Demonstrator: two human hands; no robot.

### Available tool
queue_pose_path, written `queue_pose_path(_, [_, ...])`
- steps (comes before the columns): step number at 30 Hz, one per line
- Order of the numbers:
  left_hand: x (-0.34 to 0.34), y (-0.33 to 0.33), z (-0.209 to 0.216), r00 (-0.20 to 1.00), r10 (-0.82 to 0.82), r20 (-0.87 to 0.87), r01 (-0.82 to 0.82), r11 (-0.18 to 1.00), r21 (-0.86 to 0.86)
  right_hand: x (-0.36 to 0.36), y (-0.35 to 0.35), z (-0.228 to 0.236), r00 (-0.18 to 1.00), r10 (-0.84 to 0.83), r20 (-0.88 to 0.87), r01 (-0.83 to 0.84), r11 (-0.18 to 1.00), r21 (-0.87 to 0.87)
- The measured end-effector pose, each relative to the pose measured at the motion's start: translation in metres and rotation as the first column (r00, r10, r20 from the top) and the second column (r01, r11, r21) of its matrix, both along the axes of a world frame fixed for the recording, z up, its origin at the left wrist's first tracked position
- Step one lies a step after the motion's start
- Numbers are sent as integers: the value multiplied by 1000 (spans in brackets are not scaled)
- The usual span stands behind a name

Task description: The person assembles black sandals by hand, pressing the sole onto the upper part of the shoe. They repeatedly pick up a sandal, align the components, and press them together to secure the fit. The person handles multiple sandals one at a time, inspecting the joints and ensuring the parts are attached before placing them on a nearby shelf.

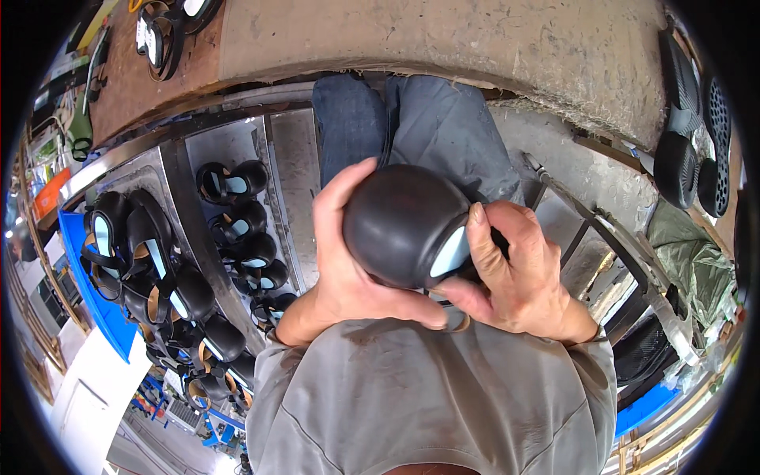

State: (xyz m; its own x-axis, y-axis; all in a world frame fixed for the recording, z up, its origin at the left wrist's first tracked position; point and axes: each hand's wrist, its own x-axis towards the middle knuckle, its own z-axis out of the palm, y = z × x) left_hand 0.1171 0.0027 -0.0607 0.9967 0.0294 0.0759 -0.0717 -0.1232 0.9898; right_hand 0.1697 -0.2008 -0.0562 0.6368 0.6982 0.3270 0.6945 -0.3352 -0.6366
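Close to my chest, both hands hold a black shoe (405,226) with a smooth, rounded toe. Its toe points up toward the camera, and a strip of pale blue lining (450,252) shows at its opening. My left hand (345,261) wraps round the toe from the left, thumb and fingers spread along its sides. On the other side, my right hand (514,269) pinches the shoe at the edge of the opening, beside the pale blue part. The rear of the shoe is mostly hidden behind my right fingers.
A worn workbench (443,39) crosses the top, with black sandals (162,39) at its left. Many similar black shoes (158,261) fill a blue tray (111,317) on the left; others line a metal rack (241,214). Shoe soles (677,150) stand at right, near a metal frame (625,245).
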Motion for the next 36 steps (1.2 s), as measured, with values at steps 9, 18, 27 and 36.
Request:
queue_pose_path(9, [48,17,30,958,-211,195,204,977,56,67,6,50,873,213,-439,-80,950,302])
queue_pose_path(18, [38,22,68,951,-260,167,265,964,-11,51,12,55,807,413,-423,-103,803,588])
queue_pose_path(27, [-1,6,68,983,-156,-95,104,906,-410,26,16,53,519,406,-752,148,824,547])
queue_pose_path(36, [-29,3,37,986,-10,166,17,999,-40,17,30,52,571,316,-757,131,876,465])
